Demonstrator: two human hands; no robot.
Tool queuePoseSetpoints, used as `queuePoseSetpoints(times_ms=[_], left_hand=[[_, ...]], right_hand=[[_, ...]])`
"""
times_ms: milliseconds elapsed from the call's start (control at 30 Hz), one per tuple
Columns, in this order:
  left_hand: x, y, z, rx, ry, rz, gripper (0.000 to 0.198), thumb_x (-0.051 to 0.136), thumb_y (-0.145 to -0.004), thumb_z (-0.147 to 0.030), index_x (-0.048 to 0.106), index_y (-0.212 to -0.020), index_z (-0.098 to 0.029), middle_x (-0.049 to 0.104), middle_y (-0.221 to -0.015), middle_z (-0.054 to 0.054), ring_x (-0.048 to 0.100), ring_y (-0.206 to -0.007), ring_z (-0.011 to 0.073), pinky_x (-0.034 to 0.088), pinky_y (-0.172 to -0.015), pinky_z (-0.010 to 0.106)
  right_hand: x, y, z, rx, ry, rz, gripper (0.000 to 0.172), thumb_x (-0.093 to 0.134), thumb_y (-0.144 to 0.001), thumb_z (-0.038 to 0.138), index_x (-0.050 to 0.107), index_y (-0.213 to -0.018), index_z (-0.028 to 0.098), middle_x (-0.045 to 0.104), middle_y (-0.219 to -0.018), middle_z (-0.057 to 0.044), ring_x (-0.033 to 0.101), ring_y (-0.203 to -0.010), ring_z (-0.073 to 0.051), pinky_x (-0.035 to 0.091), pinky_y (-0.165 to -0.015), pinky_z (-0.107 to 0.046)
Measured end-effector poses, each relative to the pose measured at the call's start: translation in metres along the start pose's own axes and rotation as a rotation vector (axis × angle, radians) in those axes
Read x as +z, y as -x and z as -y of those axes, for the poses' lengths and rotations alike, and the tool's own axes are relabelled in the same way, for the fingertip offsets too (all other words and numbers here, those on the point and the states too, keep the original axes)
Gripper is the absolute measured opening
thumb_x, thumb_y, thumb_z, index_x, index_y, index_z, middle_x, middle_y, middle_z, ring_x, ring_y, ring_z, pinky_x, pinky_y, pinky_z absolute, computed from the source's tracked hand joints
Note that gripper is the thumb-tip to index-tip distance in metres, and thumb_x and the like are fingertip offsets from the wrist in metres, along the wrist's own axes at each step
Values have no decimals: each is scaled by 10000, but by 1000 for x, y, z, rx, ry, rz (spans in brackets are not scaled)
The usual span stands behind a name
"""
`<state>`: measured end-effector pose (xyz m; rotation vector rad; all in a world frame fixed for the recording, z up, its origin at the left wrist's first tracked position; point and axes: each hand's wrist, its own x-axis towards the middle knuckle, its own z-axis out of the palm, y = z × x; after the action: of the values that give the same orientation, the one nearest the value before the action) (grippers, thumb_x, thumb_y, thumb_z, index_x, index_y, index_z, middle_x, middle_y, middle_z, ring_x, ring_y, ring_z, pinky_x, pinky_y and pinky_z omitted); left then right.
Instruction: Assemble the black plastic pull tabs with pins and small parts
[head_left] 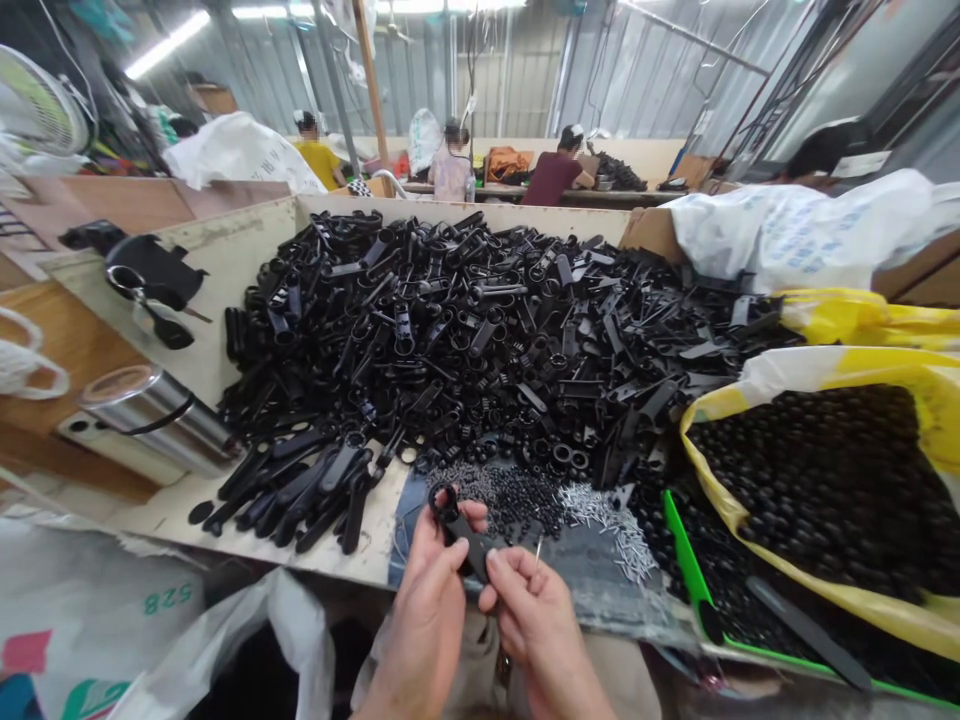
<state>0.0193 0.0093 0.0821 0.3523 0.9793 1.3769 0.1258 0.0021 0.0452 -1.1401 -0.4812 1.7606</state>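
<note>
The bare left hand (427, 625) and right hand (540, 625) have uncovered forearms, with pale beige cloth (622, 680) across the lap.

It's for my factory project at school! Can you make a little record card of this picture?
Left hand: holds a long black plastic part with a ring end
Right hand: fingers touch that part
Beside the hands: shiny thin silver metal pins
Ahead: big heap of black plastic parts
Right side: yellow-and-white plastic sack of round dark pieces
Far away: person in a dark red shirt

Left hand (429, 590), right hand (534, 622) raised, close together (both bare).
</note>
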Motion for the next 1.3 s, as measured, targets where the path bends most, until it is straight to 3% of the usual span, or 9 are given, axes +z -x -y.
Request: queuePoseSetpoints(times_ms=[300,533,667,767,867,1000,1067,1200,1300], left_hand=[[-5,-1,9,17,-71,-25,359,809,-817,-440,675,-1121,-304,696,-1118,3,559,-1126,181,431,-942,264],[2,3,8,-34,-64,-47,465,872,-732,-505,691,-1095,-276,693,-1059,24,592,-1048,182,483,-827,241],[5,5,12,-84,-54,-81,672,923,-630,-544,659,-1181,-261,714,-1074,60,666,-1026,233,523,-735,266],[4,5,18,-116,-61,-127,805,940,-572,-575,634,-1236,-236,727,-1141,104,706,-1014,278,566,-794,344],[-1,3,21,-69,-124,-127,713,909,-624,-584,677,-1182,-205,740,-1125,109,711,-970,256,570,-807,337],[-15,0,18,-39,-289,39,540,788,-808,-566,711,-1182,-183,722,-828,29,616,-650,141,499,-571,245],[-21,2,14,-64,-404,96,520,748,-855,-551,707,-1237,-201,714,-803,23,617,-660,152,485,-542,234],[-30,12,2,-71,-620,213,515,752,-860,-504,703,-1311,-259,759,-1142,90,681,-1021,256,578,-783,301],[-37,22,1,-11,-719,283,517,726,-890,-447,665,-1375,-280,772,-1097,92,687,-1004,272,583,-804,327]], right_hand=[[4,0,-10,-31,-25,-33,648,930,-578,657,553,-773,168,636,-512,38,219,-317,17,115,-345,-138],[3,1,-9,-28,-34,-4,585,907,-671,624,590,-799,150,615,-532,55,224,-345,17,142,-363,-133],[6,1,-13,-55,-77,-48,594,936,-625,613,567,-752,165,603,-523,54,378,-396,-21,261,-399,-131],[5,0,-16,-99,-55,-42,582,908,-670,618,515,-738,194,613,-530,56,356,-370,-24,227,-377,-145],[-2,0,-11,-154,45,-24,577,879,-711,622,472,-711,214,587,-514,63,364,-376,-37,236,-390,-164],[-10,-2,18,-297,255,-66,477,856,-763,589,599,-850,196,605,-614,51,537,-557,-95,403,-523,-186],[-11,-3,37,-283,350,26,470,859,-769,561,656,-966,186,621,-674,45,561,-607,-104,457,-591,-203],[-12,-5,57,-117,352,346,415,849,-783,524,657,-924,185,525,-583,84,463,-464,-72,397,-470,-188],[-13,-5,54,-83,334,442,414,854,-778,504,650,-936,180,547,-597,75,439,-434,-55,350,-432,-170]])
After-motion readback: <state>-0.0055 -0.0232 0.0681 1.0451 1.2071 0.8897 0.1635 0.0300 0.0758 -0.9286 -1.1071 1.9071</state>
